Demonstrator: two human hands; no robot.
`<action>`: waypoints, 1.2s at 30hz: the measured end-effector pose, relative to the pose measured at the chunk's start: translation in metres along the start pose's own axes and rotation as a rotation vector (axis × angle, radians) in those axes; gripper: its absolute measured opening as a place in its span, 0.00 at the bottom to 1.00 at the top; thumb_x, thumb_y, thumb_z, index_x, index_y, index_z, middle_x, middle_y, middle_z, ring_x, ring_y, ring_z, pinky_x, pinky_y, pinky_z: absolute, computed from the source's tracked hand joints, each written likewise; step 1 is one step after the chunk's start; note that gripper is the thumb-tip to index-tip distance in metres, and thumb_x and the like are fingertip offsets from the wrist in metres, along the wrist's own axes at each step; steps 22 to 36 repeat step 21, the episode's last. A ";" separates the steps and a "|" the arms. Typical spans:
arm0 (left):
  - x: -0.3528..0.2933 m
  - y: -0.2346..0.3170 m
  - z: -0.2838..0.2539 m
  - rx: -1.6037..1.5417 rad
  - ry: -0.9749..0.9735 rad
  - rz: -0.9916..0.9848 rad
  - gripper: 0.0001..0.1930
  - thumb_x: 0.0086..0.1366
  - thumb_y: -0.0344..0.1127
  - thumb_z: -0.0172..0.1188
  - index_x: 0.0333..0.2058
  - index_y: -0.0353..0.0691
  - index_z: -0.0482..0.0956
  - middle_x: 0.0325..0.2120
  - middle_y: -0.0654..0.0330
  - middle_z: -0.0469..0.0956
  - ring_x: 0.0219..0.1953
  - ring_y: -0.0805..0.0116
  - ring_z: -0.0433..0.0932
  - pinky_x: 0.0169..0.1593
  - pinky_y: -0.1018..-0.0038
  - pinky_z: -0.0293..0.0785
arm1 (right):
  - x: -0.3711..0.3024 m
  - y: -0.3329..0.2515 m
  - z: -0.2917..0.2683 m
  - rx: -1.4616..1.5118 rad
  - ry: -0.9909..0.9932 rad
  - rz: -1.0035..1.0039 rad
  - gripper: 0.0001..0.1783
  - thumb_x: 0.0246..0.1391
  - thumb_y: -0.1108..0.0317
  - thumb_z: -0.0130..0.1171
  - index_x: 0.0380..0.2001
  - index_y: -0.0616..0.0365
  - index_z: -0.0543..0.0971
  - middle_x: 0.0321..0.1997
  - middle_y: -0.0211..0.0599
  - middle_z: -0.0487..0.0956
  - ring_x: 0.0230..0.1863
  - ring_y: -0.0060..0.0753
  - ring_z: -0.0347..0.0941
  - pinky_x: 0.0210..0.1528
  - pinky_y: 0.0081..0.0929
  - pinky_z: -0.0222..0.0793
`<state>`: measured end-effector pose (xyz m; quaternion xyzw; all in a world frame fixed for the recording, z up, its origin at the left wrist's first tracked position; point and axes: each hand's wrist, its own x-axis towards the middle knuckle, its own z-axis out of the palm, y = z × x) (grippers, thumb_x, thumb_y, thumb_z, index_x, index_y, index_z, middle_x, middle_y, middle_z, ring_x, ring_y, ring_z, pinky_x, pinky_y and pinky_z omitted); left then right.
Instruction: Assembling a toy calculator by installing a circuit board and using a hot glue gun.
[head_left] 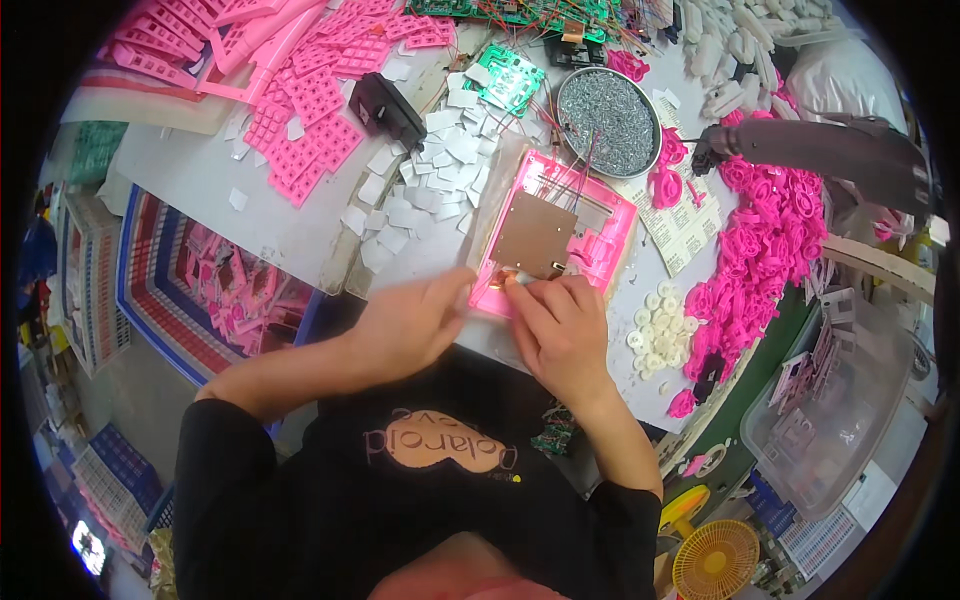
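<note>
A pink plastic housing (pixel 611 262) lies on the table in front of me with its inside facing up. A brown circuit board (pixel 536 236) sits in it, and thin wires run from its upper end. My right hand (pixel 565 322) rests over the housing's near end, fingers bent and pinched together at a small copper-coloured part (pixel 507 279); the fingers partly hide what they grip. My left hand (pixel 420 318) is at the housing's near left corner. Its fingertips are smeared by motion, so whether they hold anything does not show.
A round bowl of small screws (pixel 608 122) stands just beyond the housing. White square pieces (pixel 425 195) lie left, pink button sheets (pixel 310 125) farther left. Pink parts (pixel 765 230) and white round pieces (pixel 662 330) are heaped right. A dark arm (pixel 820 150) juts in above.
</note>
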<state>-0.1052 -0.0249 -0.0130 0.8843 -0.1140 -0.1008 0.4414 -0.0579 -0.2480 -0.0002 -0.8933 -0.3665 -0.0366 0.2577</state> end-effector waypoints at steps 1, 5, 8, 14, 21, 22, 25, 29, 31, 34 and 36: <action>-0.004 -0.004 -0.001 -0.150 -0.041 -0.072 0.21 0.61 0.29 0.65 0.53 0.36 0.71 0.29 0.62 0.73 0.24 0.73 0.71 0.31 0.75 0.70 | 0.001 -0.001 0.001 -0.016 -0.008 0.002 0.23 0.43 0.70 0.67 0.46 0.57 0.82 0.37 0.31 0.76 0.40 0.38 0.70 0.39 0.36 0.64; 0.011 0.010 -0.039 -0.775 -0.174 -0.304 0.14 0.66 0.25 0.57 0.51 0.33 0.74 0.34 0.63 0.77 0.28 0.77 0.73 0.33 0.77 0.72 | 0.002 -0.009 0.005 -0.096 -0.027 0.057 0.23 0.48 0.66 0.67 0.49 0.57 0.81 0.36 0.32 0.74 0.39 0.37 0.69 0.38 0.36 0.64; 0.035 -0.001 -0.046 -1.098 -0.203 -0.219 0.15 0.68 0.20 0.51 0.52 0.28 0.76 0.40 0.57 0.80 0.36 0.77 0.78 0.37 0.78 0.75 | 0.006 -0.014 -0.003 -0.141 -0.121 0.050 0.23 0.50 0.63 0.66 0.51 0.55 0.80 0.34 0.32 0.72 0.38 0.37 0.69 0.38 0.36 0.63; 0.058 -0.001 -0.034 -0.561 -0.104 -0.004 0.11 0.65 0.20 0.58 0.46 0.32 0.82 0.40 0.55 0.81 0.40 0.70 0.81 0.40 0.74 0.77 | 0.009 -0.006 -0.013 -0.002 -0.159 0.010 0.18 0.50 0.63 0.66 0.45 0.55 0.82 0.34 0.33 0.73 0.36 0.38 0.69 0.37 0.34 0.66; 0.064 0.013 -0.023 -0.056 0.015 0.381 0.11 0.56 0.23 0.67 0.39 0.40 0.85 0.36 0.58 0.83 0.35 0.64 0.83 0.37 0.70 0.79 | -0.007 0.006 -0.014 0.237 0.109 0.165 0.13 0.48 0.66 0.68 0.38 0.57 0.84 0.42 0.37 0.79 0.43 0.42 0.75 0.44 0.33 0.72; 0.064 0.013 -0.023 -0.056 0.015 0.381 0.11 0.56 0.23 0.67 0.39 0.40 0.85 0.36 0.58 0.83 0.35 0.64 0.83 0.37 0.70 0.79 | -0.007 0.006 -0.014 0.237 0.109 0.165 0.13 0.48 0.66 0.68 0.38 0.57 0.84 0.42 0.37 0.79 0.43 0.42 0.75 0.44 0.33 0.72; 0.064 0.013 -0.023 -0.056 0.015 0.381 0.11 0.56 0.23 0.67 0.39 0.40 0.85 0.36 0.58 0.83 0.35 0.64 0.83 0.37 0.70 0.79 | -0.007 0.006 -0.014 0.237 0.109 0.165 0.13 0.48 0.66 0.68 0.38 0.57 0.84 0.42 0.37 0.79 0.43 0.42 0.75 0.44 0.33 0.72; 0.064 0.013 -0.023 -0.056 0.015 0.381 0.11 0.56 0.23 0.67 0.39 0.40 0.85 0.36 0.58 0.83 0.35 0.64 0.83 0.37 0.70 0.79 | -0.007 0.006 -0.014 0.237 0.109 0.165 0.13 0.48 0.66 0.68 0.38 0.57 0.84 0.42 0.37 0.79 0.43 0.42 0.75 0.44 0.33 0.72; 0.064 0.013 -0.023 -0.056 0.015 0.381 0.11 0.56 0.23 0.67 0.39 0.40 0.85 0.36 0.58 0.83 0.35 0.64 0.83 0.37 0.70 0.79 | -0.007 0.006 -0.014 0.237 0.109 0.165 0.13 0.48 0.66 0.68 0.38 0.57 0.84 0.42 0.37 0.79 0.43 0.42 0.75 0.44 0.33 0.72; 0.064 0.013 -0.023 -0.056 0.015 0.381 0.11 0.56 0.23 0.67 0.39 0.40 0.85 0.36 0.58 0.83 0.35 0.64 0.83 0.37 0.70 0.79 | -0.007 0.006 -0.014 0.237 0.109 0.165 0.13 0.48 0.66 0.68 0.38 0.57 0.84 0.42 0.37 0.79 0.43 0.42 0.75 0.44 0.33 0.72; 0.064 0.013 -0.023 -0.056 0.015 0.381 0.11 0.56 0.23 0.67 0.39 0.40 0.85 0.36 0.58 0.83 0.35 0.64 0.83 0.37 0.70 0.79 | -0.007 0.006 -0.014 0.237 0.109 0.165 0.13 0.48 0.66 0.68 0.38 0.57 0.84 0.42 0.37 0.79 0.43 0.42 0.75 0.44 0.33 0.72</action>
